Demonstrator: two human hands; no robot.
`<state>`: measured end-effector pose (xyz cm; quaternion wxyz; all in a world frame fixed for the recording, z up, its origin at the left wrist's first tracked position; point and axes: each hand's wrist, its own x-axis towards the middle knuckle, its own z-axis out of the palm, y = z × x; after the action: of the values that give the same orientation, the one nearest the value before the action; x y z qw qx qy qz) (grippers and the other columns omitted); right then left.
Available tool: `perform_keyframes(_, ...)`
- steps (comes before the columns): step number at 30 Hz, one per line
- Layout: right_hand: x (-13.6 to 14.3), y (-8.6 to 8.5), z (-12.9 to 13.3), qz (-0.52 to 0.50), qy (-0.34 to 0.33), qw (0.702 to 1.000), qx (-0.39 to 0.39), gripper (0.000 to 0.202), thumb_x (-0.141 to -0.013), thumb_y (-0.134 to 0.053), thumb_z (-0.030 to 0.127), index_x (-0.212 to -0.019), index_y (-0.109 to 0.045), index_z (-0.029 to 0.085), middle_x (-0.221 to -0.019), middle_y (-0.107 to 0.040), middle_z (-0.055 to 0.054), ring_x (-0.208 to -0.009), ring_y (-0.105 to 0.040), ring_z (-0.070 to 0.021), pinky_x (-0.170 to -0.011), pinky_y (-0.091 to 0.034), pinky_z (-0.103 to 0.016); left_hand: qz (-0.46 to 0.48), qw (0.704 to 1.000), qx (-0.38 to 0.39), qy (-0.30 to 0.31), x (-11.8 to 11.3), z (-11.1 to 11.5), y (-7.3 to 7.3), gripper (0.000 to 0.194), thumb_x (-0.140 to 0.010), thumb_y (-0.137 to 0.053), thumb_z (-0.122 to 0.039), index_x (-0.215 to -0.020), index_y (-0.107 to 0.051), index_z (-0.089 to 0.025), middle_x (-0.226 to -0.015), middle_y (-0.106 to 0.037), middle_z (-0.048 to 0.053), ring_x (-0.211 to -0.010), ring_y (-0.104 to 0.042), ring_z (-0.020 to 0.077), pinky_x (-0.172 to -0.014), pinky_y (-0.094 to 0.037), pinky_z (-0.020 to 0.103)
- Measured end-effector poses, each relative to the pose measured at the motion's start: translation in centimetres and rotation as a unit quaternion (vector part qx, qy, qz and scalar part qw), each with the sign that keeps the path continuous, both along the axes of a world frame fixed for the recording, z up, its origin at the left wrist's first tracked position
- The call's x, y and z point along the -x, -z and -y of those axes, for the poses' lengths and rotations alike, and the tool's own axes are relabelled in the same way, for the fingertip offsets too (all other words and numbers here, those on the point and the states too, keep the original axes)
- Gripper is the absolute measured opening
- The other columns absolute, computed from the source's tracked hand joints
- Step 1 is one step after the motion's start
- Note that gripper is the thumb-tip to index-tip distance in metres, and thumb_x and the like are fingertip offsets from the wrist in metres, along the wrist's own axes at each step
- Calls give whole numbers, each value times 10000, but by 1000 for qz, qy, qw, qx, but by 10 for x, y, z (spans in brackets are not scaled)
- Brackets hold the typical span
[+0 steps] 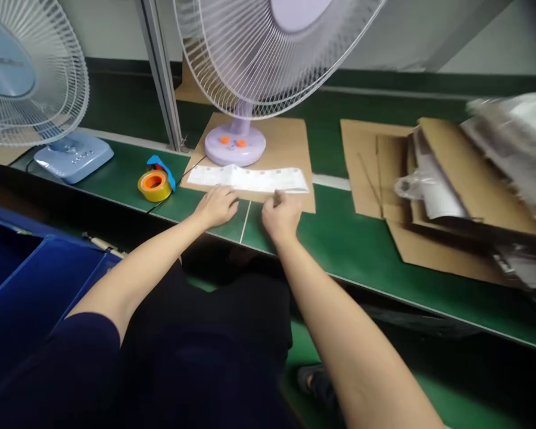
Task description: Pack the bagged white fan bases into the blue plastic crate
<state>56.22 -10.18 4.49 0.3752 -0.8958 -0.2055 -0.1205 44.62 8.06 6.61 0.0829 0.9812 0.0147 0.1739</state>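
A white printed paper sheet (248,179), folded into a long strip with creases, lies on a cardboard piece (290,143) at the front of the green bench. My left hand (218,207) rests at the sheet's lower edge, palm down, fingers stretched forward. At the lower right part of the sheet, my right hand (282,214) is closed, with thumb and fingers at the paper's edge. Just behind the sheet stands a purple fan (235,144) with two orange knobs on its round base. Its tilted wire guard rises above.
To the left are a blue fan (74,156) and a yellow tape roll (155,186) beside a blue-and-red tool. Flattened cardboard (477,190) and plastic wrap pile up at the right. A metal post (161,77) stands behind; a blue bin (49,280) is at lower left.
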Motion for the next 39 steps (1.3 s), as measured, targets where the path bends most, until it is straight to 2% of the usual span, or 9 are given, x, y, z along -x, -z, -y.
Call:
perform_keyframes(5, 2, 2, -4, -5, -38, 993, 115, 351, -916, -600, 234, -1220, -713, 100, -1434, -608, -229, -1482, -360, -454, -1240, -243, -696, -35, 999, 31, -10, 1, 0, 5, 426, -1072, -501, -340, -1404, -713, -177, -1536, -625, 152, -1476, -531, 316, -1294, -381, 490)
perform_keyframes(10, 13, -11, -3, -33, -34, 979, 201, 393, -1044, -572, 273, -1337, -662, 28, -1483, -535, -273, -1452, -377, -420, -1182, -274, -596, -79, 995, 55, -19, 14, 0, 17, 528, -1088, -490, -429, -1545, -622, -200, -1690, -478, 133, -1603, -387, 334, -1364, -244, 535)
perform_keyframes(15, 32, -15, -4, -30, -14, 979, 202, 384, -1060, -604, 269, -1358, -695, 44, -1398, -575, -249, -1370, -454, -385, -1128, -300, -507, -85, 994, 54, -30, 43, 10, 22, 577, -1098, -453, -464, -1605, -557, -210, -1722, -442, 99, -1642, -335, 314, -1386, -184, 551)
perform_keyframes(20, 44, -14, -7, 46, -24, 971, 232, 408, -1019, -539, 240, -1282, -757, 17, -1256, -638, -278, -1248, -481, -387, -1009, -339, -493, -78, 995, 19, -66, 81, 31, 11, 596, -1124, -373, -409, -1642, -510, -150, -1745, -402, 127, -1651, -323, 303, -1389, -179, 547)
perform_keyframes(29, 31, -5, -16, 129, -106, 968, 186, 437, -884, -568, 219, -1140, -810, -38, -1105, -695, -327, -1071, -575, -444, -895, -379, -541, -106, 986, -65, -114, 117, 55, 4, 611, -1125, -416, -472, -1626, -538, -143, -1733, -410, 150, -1623, -385, 296, -1354, -291, 492)
perform_keyframes(31, 22, 7, -18, 153, -122, 967, 164, 418, -897, -580, 239, -1146, -820, 6, -1114, -701, -308, -1078, -586, -454, -878, -397, -552, -173, 980, -78, -62, 135, 42, -18, 647, -1079, -533, -535, -1599, -568, -151, -1668, -510, 165, -1555, -485, 308, -1345, -297, 488)
perform_keyframes(33, 16, 18, -18, 173, -135, 966, 140, 394, -920, -591, 266, -1145, -826, 44, -1125, -699, -291, -1087, -584, -454, -838, -410, -551, -226, 970, -82, -40, 163, 22, -59, 581, -1056, -577, -555, -1509, -653, -199, -1453, -712, 134, -1363, -651, 301, -1346, -267, 515)
perform_keyframes(36, 15, 25, -16, 187, -150, 964, 116, 409, -944, -586, 291, -1165, -813, 32, -1133, -678, -292, -1109, -565, -453, -822, -420, -553, -199, 955, -113, -187, 221, -20, -147, 502, -1073, -518, -576, -1365, -737, -231, -1273, -780, 87, -1247, -686, 301, -1283, -338, 515)
perform_keyframes(39, 22, 19, -14, 201, -168, 957, 123, 420, -968, -554, 300, -1157, -805, 23, -1136, -667, -285, -1091, -566, -446, -833, -434, -553, -125, 887, -152, -418, 286, -62, -226, 480, -1092, -454, -508, -1252, -770, -184, -1287, -756, 119, -1266, -656, 327, -1184, -433, 504)
